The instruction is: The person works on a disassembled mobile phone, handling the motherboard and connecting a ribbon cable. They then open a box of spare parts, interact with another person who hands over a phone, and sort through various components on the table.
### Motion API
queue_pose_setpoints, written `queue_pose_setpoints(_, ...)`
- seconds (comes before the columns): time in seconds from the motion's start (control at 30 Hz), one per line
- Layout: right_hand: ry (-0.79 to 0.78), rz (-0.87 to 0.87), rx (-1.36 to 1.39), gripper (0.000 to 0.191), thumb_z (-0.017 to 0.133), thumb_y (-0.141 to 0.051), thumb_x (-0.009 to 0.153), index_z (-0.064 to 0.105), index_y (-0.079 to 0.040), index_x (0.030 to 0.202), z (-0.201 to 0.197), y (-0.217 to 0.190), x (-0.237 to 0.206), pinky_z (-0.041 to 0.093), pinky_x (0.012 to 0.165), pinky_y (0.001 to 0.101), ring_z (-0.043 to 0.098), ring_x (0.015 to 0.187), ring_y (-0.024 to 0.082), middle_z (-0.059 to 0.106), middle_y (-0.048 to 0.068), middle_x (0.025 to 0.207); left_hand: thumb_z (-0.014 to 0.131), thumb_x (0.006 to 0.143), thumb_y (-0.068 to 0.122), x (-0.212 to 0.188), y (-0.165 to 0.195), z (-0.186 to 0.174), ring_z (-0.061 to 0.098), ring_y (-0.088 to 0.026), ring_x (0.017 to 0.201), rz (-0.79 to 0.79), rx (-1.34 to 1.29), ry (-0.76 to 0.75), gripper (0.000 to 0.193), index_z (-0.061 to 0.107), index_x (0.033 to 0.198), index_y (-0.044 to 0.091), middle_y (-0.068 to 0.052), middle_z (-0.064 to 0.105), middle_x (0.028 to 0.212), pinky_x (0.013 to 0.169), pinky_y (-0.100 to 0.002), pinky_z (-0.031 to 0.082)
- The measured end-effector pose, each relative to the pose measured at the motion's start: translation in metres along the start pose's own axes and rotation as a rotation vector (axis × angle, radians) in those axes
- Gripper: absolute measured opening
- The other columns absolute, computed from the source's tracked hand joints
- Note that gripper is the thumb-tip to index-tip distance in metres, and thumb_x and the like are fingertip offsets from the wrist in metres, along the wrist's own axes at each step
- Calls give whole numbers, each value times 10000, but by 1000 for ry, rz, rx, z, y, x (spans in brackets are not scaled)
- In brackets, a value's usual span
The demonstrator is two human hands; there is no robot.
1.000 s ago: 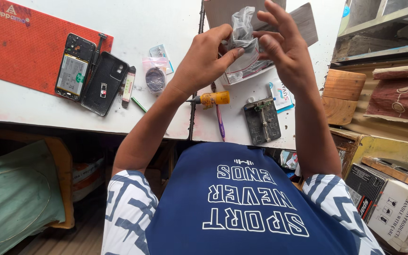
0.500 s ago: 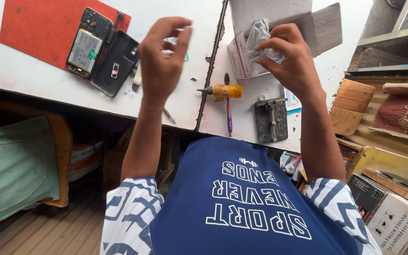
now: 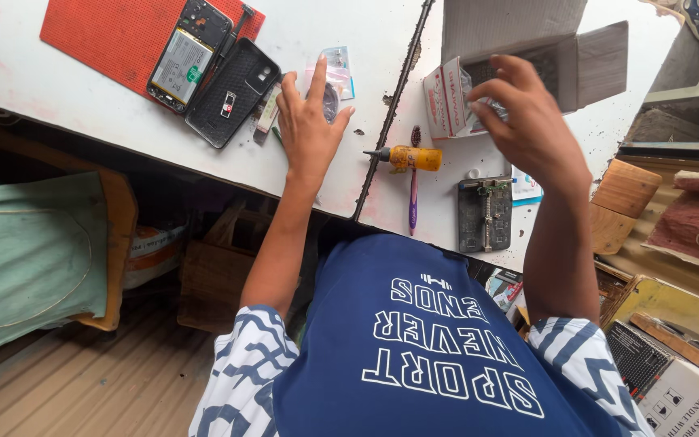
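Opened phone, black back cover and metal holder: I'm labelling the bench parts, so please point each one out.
Opened phone (image 3: 181, 57), head view, on its battery.
Black back cover (image 3: 232, 93), head view, middle of the shell.
Metal holder (image 3: 485, 214), head view, on its central rail.

A white worktable (image 3: 58, 89), stained pink in places, runs across the top under daylight. Below the worktable's near edge lies a dim space with a wooden crate (image 3: 220, 267). Left of the crate stands a green-cushioned wooden seat (image 3: 34, 251). A ribbed floor (image 3: 107, 380) spreads beneath. Right of the worktable stand wooden shelves (image 3: 689, 121).
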State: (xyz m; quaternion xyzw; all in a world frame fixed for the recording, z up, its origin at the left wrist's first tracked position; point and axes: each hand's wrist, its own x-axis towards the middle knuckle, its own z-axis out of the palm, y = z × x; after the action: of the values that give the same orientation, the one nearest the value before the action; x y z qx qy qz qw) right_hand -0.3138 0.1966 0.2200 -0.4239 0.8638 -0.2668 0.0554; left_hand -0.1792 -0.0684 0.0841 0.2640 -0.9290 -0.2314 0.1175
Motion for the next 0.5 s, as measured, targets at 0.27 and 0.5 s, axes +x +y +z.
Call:
queue_pose_setpoints(0.27, 141, 113, 653, 187, 594, 32, 1069, 657, -24, 1236, 56, -55, -10, 662, 954, 356, 747, 1122, 226, 693, 131, 1216, 799, 869, 212, 17, 4, 24, 561, -298, 1168, -74, 62, -30, 469, 622, 1296, 133, -112, 506, 1293, 916, -412, 559)
queue_pose_setpoints(0.5, 22, -73, 79, 709, 762, -69, 896, 434, -31, 1523, 185, -51, 90, 382, 1123, 491, 391, 1427, 374, 439, 203, 1565, 844, 840, 111, 3, -16, -28, 590, -303, 1123, -5, -372, 128, 421, 648, 1213, 102, -113, 524, 1239, 913, -413, 552)
